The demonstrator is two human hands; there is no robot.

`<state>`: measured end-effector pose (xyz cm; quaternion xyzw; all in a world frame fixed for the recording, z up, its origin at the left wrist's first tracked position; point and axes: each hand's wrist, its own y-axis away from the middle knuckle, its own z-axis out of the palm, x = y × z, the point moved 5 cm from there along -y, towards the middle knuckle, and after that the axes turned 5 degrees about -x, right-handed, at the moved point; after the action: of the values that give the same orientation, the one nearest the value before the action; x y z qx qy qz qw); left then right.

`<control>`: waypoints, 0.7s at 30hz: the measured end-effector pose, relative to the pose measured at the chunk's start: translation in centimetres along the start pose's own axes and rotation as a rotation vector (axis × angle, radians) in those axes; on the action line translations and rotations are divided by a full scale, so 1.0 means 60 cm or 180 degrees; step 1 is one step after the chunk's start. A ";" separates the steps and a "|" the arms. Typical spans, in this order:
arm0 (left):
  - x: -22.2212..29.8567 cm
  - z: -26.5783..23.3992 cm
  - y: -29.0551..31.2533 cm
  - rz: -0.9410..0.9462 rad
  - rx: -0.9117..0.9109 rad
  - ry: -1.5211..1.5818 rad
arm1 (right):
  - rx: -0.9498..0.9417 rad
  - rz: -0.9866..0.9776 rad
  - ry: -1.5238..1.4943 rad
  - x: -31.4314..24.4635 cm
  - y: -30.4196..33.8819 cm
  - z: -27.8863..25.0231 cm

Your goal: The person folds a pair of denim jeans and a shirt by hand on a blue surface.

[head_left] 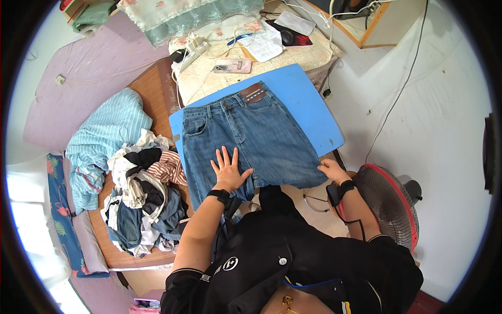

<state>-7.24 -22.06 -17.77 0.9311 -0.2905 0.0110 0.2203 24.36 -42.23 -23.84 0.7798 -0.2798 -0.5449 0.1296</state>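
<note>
A pair of blue jeans (pixel 251 125) lies spread on a blue tabletop (pixel 308 104), waistband toward the far side and the legs hanging over the near edge. On the waistband's right part sits a brown label (pixel 253 93). My left hand (pixel 229 170) rests flat on the left leg, fingers spread. At the right edge of the fabric my right hand (pixel 332 170) pinches the denim of the other leg. The lower ends of the legs are out of sight below the table edge.
A heap of clothes (pixel 144 193) and a striped blue quilt (pixel 107 136) lie on the bed at left. Behind stands a desk with a phone (pixel 232 66), papers (pixel 263 44) and a power strip (pixel 194 52). A floor fan (pixel 384 201) stands close to my right arm.
</note>
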 end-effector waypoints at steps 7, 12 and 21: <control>-0.018 -0.003 0.007 0.0018 0.0133 0.0023 | -0.0535 0.0463 0.0157 -0.012 0.009 0.007; -0.016 -0.008 0.000 0.0056 0.0212 0.0028 | -0.0222 0.0089 -0.1792 -0.018 0.014 0.017; -0.028 -0.006 0.001 0.0043 0.0070 0.0059 | -0.1557 0.0123 -0.1456 0.035 0.020 0.025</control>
<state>-8.63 -21.06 -17.66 0.9313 -0.2946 0.0244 0.2127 23.13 -44.26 -25.45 0.5776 -0.1772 -0.7543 0.2571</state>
